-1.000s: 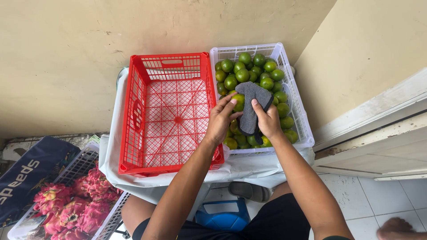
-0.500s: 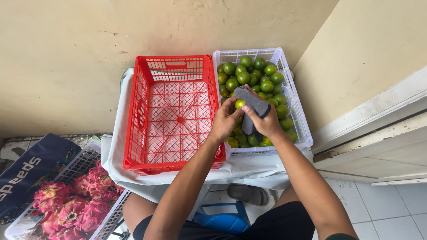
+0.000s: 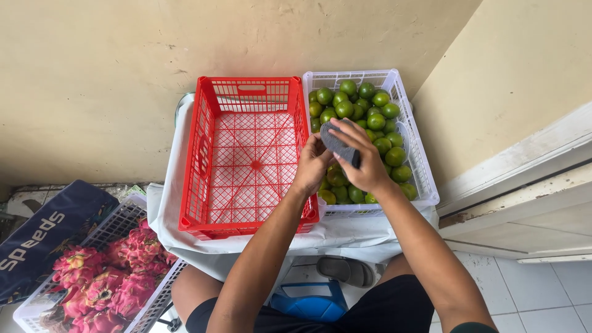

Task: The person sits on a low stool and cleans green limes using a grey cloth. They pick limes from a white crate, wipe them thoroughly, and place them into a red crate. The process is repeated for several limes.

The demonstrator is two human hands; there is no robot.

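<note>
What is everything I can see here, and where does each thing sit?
red crate: one, red, empty, centre of the covered table
white crate: one, white, right of the red crate
citrus fruits: many, green, in the white crate
cloth: one, dark grey, in the right hand
table cover: one, white, under both crates
dragon fruits: several, pink, basket lower left
bag: one, navy, far left
sandal: one, grey, floor
left hand: over the white crate; contents hidden
right hand: grips the cloth

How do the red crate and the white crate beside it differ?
The red plastic lattice crate holds nothing; the white plastic lattice crate is heaped with green round fruits. Both hands work over the white one, not the red. Both are rectangular and sit side by side on a white-covered surface.
</note>
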